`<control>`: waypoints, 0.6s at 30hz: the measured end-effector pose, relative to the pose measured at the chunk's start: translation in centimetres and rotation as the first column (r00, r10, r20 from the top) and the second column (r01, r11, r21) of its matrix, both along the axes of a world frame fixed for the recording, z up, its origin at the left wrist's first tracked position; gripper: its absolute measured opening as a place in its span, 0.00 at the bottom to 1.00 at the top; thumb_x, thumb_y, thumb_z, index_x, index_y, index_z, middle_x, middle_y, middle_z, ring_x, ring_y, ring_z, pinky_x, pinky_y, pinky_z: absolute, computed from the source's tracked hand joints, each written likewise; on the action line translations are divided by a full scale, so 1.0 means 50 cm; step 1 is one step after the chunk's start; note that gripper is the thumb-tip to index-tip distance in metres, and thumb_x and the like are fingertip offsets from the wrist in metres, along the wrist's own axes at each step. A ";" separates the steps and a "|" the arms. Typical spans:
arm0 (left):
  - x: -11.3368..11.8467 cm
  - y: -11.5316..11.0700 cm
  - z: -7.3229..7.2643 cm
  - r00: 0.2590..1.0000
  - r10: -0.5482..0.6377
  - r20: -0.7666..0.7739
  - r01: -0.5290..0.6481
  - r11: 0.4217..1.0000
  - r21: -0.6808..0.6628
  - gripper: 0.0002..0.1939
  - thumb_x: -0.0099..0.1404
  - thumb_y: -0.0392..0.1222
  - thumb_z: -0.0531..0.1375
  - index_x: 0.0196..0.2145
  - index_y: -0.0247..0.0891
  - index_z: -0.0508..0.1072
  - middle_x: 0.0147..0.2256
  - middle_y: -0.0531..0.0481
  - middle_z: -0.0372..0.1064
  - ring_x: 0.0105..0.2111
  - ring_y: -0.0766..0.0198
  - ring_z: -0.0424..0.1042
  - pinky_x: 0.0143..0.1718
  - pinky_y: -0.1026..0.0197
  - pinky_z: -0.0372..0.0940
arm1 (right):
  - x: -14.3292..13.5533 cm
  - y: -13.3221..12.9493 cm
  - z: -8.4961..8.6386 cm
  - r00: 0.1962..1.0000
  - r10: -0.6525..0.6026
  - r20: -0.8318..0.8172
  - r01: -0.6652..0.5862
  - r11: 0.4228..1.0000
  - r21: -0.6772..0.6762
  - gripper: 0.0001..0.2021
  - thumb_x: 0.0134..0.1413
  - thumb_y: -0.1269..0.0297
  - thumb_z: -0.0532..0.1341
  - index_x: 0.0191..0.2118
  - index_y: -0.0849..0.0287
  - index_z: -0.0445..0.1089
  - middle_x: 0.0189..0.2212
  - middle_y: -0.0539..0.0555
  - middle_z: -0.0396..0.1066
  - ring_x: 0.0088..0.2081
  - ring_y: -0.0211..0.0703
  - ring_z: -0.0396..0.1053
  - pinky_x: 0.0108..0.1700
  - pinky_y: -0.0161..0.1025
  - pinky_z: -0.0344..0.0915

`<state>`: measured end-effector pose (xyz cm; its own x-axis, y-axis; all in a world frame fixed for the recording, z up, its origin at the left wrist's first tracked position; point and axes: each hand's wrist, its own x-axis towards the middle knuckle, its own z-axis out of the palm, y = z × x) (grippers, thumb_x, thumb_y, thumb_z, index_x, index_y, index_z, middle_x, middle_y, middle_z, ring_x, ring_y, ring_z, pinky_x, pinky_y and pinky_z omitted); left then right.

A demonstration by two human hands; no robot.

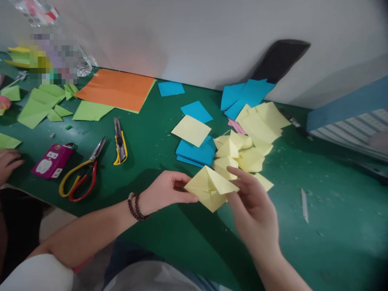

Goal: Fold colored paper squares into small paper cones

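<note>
A folded pale yellow paper (209, 188) is held between both hands above the green table. My left hand (165, 190), with dark beads at the wrist, pinches its left corner. The right corner is gripped between thumb and fingers of my right hand (254, 204). One triangular flap on the paper's right side stands raised. Just beyond lie several folded yellow pieces (232, 147), partly hidden by the paper and my right hand. A stack of blue paper (197, 151) sits behind my left hand, with a flat yellow sheet (191, 130) overlapping it.
Scissors (83, 173), a yellow cutter (120, 143) and a purple box (53, 160) lie left. Orange paper (117, 89) and green pieces (41, 103) are farther back. Another person's hand (9, 163) rests at the left edge. A dark phone-like object (280, 60) leans against the wall.
</note>
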<state>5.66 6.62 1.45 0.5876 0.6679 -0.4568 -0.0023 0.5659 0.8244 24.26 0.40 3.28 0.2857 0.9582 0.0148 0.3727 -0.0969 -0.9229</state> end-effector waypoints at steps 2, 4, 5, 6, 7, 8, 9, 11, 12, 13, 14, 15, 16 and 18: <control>0.000 -0.001 0.001 1.000 -0.006 -0.011 0.007 0.999 0.054 0.15 0.48 0.37 0.71 0.36 0.33 0.77 0.33 0.49 0.76 0.32 0.66 0.74 0.35 0.65 0.69 | 0.005 0.001 -0.007 0.999 -0.013 0.041 0.013 1.000 0.000 0.11 0.58 0.62 0.58 0.45 0.54 0.71 0.27 0.51 0.71 0.23 0.36 0.67 0.21 0.32 0.65; 0.000 -0.004 0.004 0.998 -0.021 -0.056 0.029 0.987 0.158 0.16 0.51 0.40 0.70 0.37 0.33 0.77 0.34 0.48 0.75 0.32 0.66 0.73 0.33 0.66 0.68 | 0.010 0.002 -0.015 0.997 -0.012 0.072 0.011 1.000 0.013 0.08 0.58 0.61 0.58 0.40 0.55 0.71 0.24 0.50 0.71 0.22 0.37 0.68 0.22 0.32 0.66; 0.001 -0.006 0.006 0.995 -0.021 -0.093 0.042 0.971 0.236 0.17 0.52 0.43 0.70 0.38 0.34 0.77 0.35 0.47 0.74 0.31 0.66 0.72 0.31 0.67 0.67 | 0.012 0.002 -0.019 0.996 -0.008 0.089 0.006 1.000 0.021 0.07 0.58 0.61 0.58 0.38 0.55 0.71 0.22 0.49 0.71 0.21 0.37 0.68 0.22 0.32 0.66; 0.001 -0.009 0.008 0.991 -0.010 -0.133 0.053 0.945 0.324 0.18 0.52 0.46 0.70 0.39 0.34 0.76 0.36 0.47 0.73 0.31 0.66 0.71 0.29 0.67 0.67 | 0.013 0.002 -0.022 0.994 -0.003 0.110 0.000 1.000 0.029 0.06 0.58 0.62 0.58 0.37 0.55 0.71 0.21 0.48 0.70 0.21 0.37 0.68 0.22 0.32 0.65; 0.000 -0.012 0.010 0.985 0.011 -0.170 0.061 0.908 0.414 0.20 0.52 0.48 0.70 0.39 0.34 0.76 0.36 0.47 0.71 0.31 0.66 0.70 0.28 0.67 0.66 | 0.014 0.002 -0.023 0.991 0.006 0.135 -0.011 0.999 0.033 0.06 0.58 0.62 0.57 0.35 0.55 0.71 0.20 0.48 0.69 0.20 0.37 0.67 0.21 0.32 0.64; 0.000 -0.015 0.011 0.979 0.042 -0.197 0.064 0.863 0.502 0.22 0.51 0.50 0.70 0.40 0.35 0.75 0.36 0.48 0.70 0.31 0.66 0.69 0.27 0.68 0.66 | 0.014 0.002 -0.023 0.987 0.023 0.161 -0.029 0.999 0.035 0.06 0.58 0.63 0.57 0.34 0.55 0.70 0.19 0.47 0.68 0.20 0.37 0.66 0.21 0.32 0.63; -0.001 -0.017 0.012 0.974 0.077 -0.213 0.063 0.813 0.578 0.23 0.50 0.51 0.71 0.40 0.35 0.75 0.36 0.48 0.69 0.31 0.66 0.69 0.27 0.68 0.66 | 0.013 0.002 -0.021 0.981 0.046 0.186 -0.054 0.998 0.040 0.07 0.58 0.63 0.56 0.32 0.55 0.70 0.19 0.47 0.68 0.20 0.37 0.66 0.21 0.32 0.61; -0.002 -0.021 0.012 0.966 0.131 -0.224 0.059 0.728 0.683 0.24 0.51 0.53 0.70 0.40 0.35 0.73 0.35 0.49 0.68 0.32 0.66 0.67 0.27 0.68 0.65 | 0.011 0.002 -0.014 0.966 0.108 0.234 -0.123 0.991 0.049 0.09 0.58 0.64 0.54 0.29 0.55 0.69 0.18 0.47 0.66 0.20 0.36 0.64 0.21 0.32 0.59; -0.002 -0.021 0.012 0.964 0.147 -0.222 0.057 0.700 0.712 0.22 0.52 0.53 0.70 0.38 0.35 0.73 0.34 0.49 0.67 0.32 0.65 0.67 0.27 0.67 0.64 | 0.010 0.002 -0.010 0.956 0.144 0.257 -0.162 0.986 0.049 0.10 0.59 0.64 0.53 0.28 0.55 0.68 0.18 0.47 0.65 0.19 0.36 0.63 0.21 0.33 0.58; -0.003 -0.021 0.011 0.963 0.156 -0.218 0.054 0.682 0.729 0.21 0.54 0.53 0.69 0.36 0.34 0.72 0.33 0.49 0.67 0.31 0.66 0.66 0.27 0.67 0.62 | 0.008 0.002 -0.006 0.944 0.176 0.278 -0.198 0.979 0.050 0.12 0.60 0.65 0.52 0.26 0.55 0.66 0.17 0.47 0.63 0.19 0.36 0.61 0.21 0.33 0.57; -0.003 -0.021 0.011 0.964 0.162 -0.212 0.049 0.673 0.738 0.20 0.55 0.54 0.68 0.34 0.34 0.72 0.32 0.49 0.66 0.31 0.66 0.65 0.27 0.67 0.61 | 0.007 0.002 -0.001 0.933 0.205 0.297 -0.229 0.972 0.047 0.13 0.60 0.65 0.51 0.24 0.56 0.64 0.16 0.47 0.62 0.19 0.35 0.60 0.21 0.33 0.55; -0.003 -0.020 0.011 0.964 0.165 -0.207 0.045 0.669 0.742 0.19 0.56 0.53 0.67 0.33 0.34 0.72 0.31 0.49 0.66 0.30 0.66 0.65 0.27 0.67 0.61 | 0.005 0.002 0.002 0.922 0.230 0.311 -0.255 0.966 0.044 0.14 0.61 0.65 0.50 0.23 0.55 0.62 0.16 0.47 0.60 0.18 0.35 0.59 0.20 0.33 0.55; -0.003 -0.019 0.011 0.965 0.171 -0.201 0.037 0.668 0.743 0.18 0.56 0.53 0.67 0.34 0.34 0.72 0.31 0.49 0.67 0.30 0.66 0.65 0.27 0.66 0.61 | 0.004 0.002 0.005 0.912 0.253 0.324 -0.281 0.959 0.044 0.15 0.62 0.65 0.49 0.22 0.55 0.59 0.16 0.47 0.59 0.18 0.35 0.58 0.20 0.34 0.54; -0.003 -0.019 0.013 0.962 0.186 -0.198 0.024 0.670 0.742 0.18 0.56 0.50 0.67 0.38 0.34 0.73 0.33 0.49 0.68 0.32 0.65 0.66 0.30 0.65 0.62 | 0.000 0.001 0.009 0.883 0.304 0.359 -0.348 0.936 0.062 0.16 0.62 0.66 0.48 0.22 0.55 0.57 0.17 0.47 0.57 0.18 0.35 0.57 0.21 0.34 0.53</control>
